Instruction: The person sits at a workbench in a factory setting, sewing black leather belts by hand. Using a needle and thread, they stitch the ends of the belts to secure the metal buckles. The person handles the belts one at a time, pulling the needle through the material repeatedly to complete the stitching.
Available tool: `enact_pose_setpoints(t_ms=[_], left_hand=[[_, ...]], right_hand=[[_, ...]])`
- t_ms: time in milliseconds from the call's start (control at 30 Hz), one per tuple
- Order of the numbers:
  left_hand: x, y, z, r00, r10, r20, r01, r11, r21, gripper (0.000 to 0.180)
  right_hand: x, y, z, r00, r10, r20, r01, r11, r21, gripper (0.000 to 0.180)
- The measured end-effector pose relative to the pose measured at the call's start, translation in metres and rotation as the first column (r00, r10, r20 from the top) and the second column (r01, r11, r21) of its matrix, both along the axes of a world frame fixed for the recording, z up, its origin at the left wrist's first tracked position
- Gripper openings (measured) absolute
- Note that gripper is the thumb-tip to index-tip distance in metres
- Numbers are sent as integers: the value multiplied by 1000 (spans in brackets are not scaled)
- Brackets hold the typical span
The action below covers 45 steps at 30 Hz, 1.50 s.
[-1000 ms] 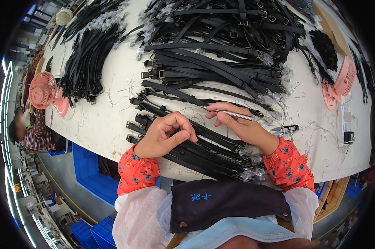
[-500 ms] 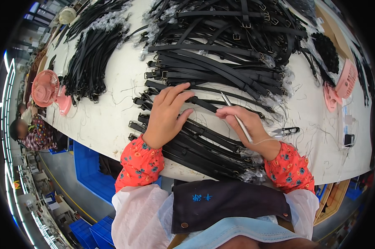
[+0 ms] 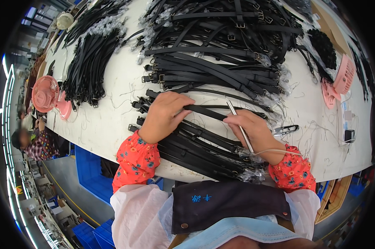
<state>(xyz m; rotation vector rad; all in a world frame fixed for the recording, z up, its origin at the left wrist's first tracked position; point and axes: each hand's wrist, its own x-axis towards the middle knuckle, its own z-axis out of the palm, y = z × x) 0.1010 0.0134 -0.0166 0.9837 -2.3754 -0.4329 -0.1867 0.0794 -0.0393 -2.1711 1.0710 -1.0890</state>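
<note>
A black belt [image 3: 208, 112] stretches between my two hands above the white table. My left hand [image 3: 164, 116] pinches it between thumb and fingers. In my right hand [image 3: 256, 130] is a slim silver pen-shaped tool [image 3: 231, 108] with a thin cord trailing from its lower end; the thumb and fingertips also meet the belt's right part. Under and beside my hands lie more black belts [image 3: 191, 151], with buckles at one end and clear plastic wrap at the other. Thread snips [image 3: 285, 130] rest right of my right hand.
Beyond my hands, black buckled belts [image 3: 220, 72] are heaped. Another bundle [image 3: 85, 68] lies at left. Pink fans stand at left [image 3: 45, 94] and right [image 3: 344, 76]. Loose threads litter the white table [image 3: 121, 137]. A blue bin [image 3: 90, 174] stands below its edge; a person [image 3: 38, 143] sits far left.
My left hand's fingers have closed from spread onto the belt. The belt is now held between both hands, and the pen-shaped tool has shifted slightly right and down.
</note>
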Motion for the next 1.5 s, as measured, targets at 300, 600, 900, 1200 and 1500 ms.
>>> enact_pose_setpoints(t_ms=[300, 600, 900, 1200, 1500], left_hand=[[-26, 14, -1, 999, -27, -18, 25, 995, -99, 41], [-41, 17, -19, 986, -74, -149, 57, 992, -114, 25], [-38, 15, -18, 978, -137, -157, 164, 970, 178, 17], [-42, 13, -24, 966, -157, -205, 207, 945, 255, 15], [-48, 17, -25, 978, -149, -145, 185, 940, 285, 15]], right_hand=[[-15, 8, 16, 994, -53, 98, 38, 988, 148, 24], [-19, 18, 15, 989, -92, 112, 77, 988, 131, 23], [-23, 28, -1, 998, -54, -42, 54, 998, -22, 34], [-30, 35, 0, 991, -17, -136, 18, 1000, 7, 40], [-28, 34, -2, 988, 12, -153, -17, 999, -31, 39]])
